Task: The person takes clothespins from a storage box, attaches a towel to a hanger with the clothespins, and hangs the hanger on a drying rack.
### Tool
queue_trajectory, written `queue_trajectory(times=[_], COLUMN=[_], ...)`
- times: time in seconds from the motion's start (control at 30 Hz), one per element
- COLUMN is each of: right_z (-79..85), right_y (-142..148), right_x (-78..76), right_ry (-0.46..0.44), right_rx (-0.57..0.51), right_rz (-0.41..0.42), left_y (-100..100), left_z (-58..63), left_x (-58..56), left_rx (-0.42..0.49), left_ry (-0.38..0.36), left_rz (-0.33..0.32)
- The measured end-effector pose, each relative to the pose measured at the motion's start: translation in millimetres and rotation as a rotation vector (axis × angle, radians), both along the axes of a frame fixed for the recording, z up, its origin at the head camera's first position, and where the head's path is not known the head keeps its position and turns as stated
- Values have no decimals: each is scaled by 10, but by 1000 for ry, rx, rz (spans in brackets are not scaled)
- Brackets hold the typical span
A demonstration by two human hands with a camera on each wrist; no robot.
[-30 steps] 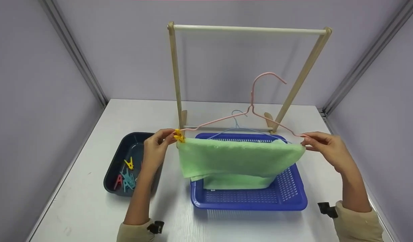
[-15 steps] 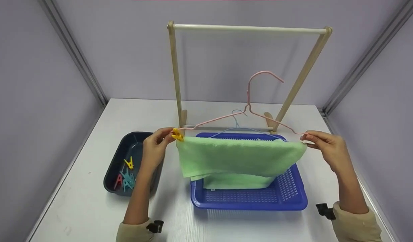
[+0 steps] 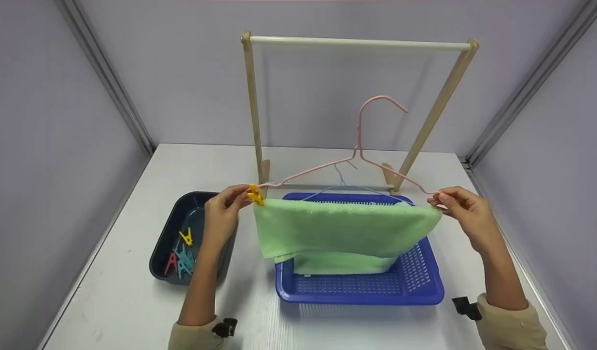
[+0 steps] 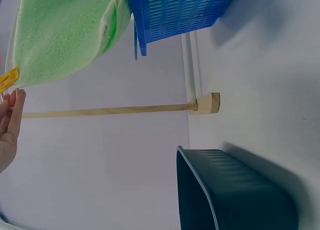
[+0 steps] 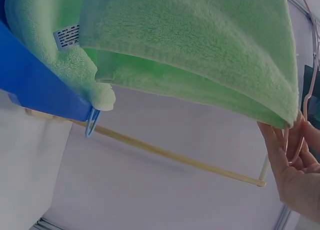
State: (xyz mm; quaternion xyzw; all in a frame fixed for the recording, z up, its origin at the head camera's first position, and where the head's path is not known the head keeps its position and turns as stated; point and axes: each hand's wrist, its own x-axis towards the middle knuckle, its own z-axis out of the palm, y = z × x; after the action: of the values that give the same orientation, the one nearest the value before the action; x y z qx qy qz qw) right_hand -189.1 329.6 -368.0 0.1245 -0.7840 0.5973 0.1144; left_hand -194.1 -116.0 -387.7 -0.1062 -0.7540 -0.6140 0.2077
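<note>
A pink hanger is held up by its two ends above the blue basket, with a green towel folded over its lower bar. My left hand pinches the left corner, right beside a yellow clothespin clipped on the towel and hanger there. At the right corner my right hand pinches the hanger between thumb and fingers. No clip shows at that corner. In the right wrist view the towel's edge touches the fingers. Another green towel lies in the basket below.
Beneath the towel stands a blue perforated basket, with a light blue hanger in it. A wooden rack with a white top rod rises behind. On the left, a dark tub contains several clothespins.
The hanger has shifted slightly left, and its hook has tipped up. My right hand has moved a little to the left; my left hand has barely moved.
</note>
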Motion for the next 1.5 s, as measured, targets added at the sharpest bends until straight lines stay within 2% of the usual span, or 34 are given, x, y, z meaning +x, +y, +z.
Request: queue_trajectory(times=[0.37, 0.5, 0.7, 0.87, 1.1, 1.37, 1.5], right_z=[17, 14, 12, 19, 21, -14, -13], right_y=[29, 30, 8, -3, -16, -18, -25], right_x=[9, 16, 26, 31, 26, 20, 24], right_ry=[-71, -86, -106, -108, -100, -74, -73], right_rx=[169, 212, 216, 213, 171, 105, 73], right_rz=[-11, 15, 84, 66, 80, 50, 48], left_y=[-4, -9, -12, -18, -39, -54, -71], left_z=[2, -6, -12, -4, 10, 2, -11], left_x=[9, 10, 14, 20, 28, 39, 33], left_rx=[-6, -26, -38, -22, -2, 1, 2], left_ry=[29, 57, 59, 40, 9, -20, -6], left_rz=[-25, -46, -61, -74, -97, -116, -128])
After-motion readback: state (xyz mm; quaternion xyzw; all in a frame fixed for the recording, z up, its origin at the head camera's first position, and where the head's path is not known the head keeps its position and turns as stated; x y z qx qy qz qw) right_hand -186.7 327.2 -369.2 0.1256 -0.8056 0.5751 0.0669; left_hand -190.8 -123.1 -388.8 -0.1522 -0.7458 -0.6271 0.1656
